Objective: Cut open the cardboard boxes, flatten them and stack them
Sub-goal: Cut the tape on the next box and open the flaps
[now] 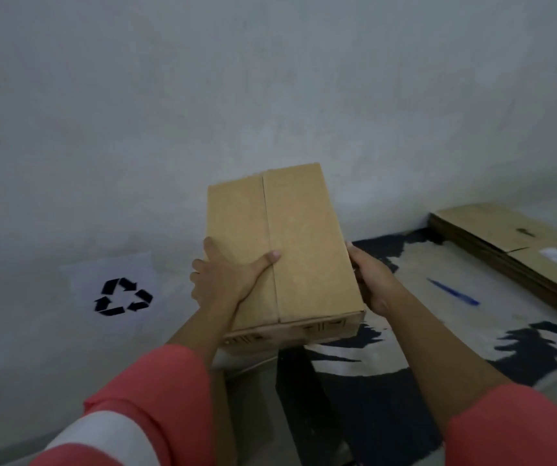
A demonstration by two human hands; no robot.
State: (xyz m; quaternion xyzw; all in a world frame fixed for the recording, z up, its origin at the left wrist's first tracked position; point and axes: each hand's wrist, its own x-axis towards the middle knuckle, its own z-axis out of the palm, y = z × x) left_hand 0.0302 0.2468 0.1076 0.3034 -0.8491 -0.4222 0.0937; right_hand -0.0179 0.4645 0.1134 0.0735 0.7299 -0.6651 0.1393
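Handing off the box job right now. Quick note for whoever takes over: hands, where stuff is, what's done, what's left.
Left grip: holds the cardboard box at its left edge, thumb across the top.
Right grip: holds the box's right side.
Box: held up in both hands, top flaps closed, not cut.
Flattened stack: far right, by the wall.
Blue tool, probably the cutter: lies on the patterned mat, between box and stack.
Done: some boxes flattened and stacked.
Left: cut this box, flatten it, add it to the stack.
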